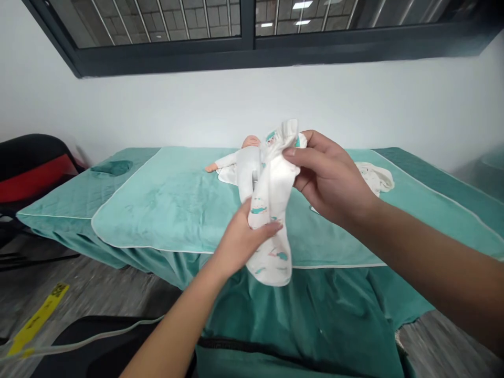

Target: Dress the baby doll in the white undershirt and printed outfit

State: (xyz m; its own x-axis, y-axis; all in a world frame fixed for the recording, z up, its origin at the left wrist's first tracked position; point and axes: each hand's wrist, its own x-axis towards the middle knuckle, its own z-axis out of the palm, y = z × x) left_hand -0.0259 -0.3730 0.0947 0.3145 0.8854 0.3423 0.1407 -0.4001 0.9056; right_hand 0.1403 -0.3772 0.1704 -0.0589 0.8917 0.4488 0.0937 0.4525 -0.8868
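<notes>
A white diaper (275,194) with teal printed figures hangs upright in front of me, held above the near edge of the bed. My right hand (325,170) pinches its upper right edge between thumb and fingers. Lower down, my left hand (248,236) grips its left side, the thumb lying across the front. Behind the diaper a baby doll (246,160) in white lies on its back on the bed, one arm stretched to the left. The diaper hides part of the doll.
A light teal sheet (157,205) covers the middle of the massage bed (129,184), which has a face hole at its left. A crumpled white printed cloth (376,177) lies to the right. A black and red chair (35,168) stands left; a pale cable (98,336) crosses the lower left.
</notes>
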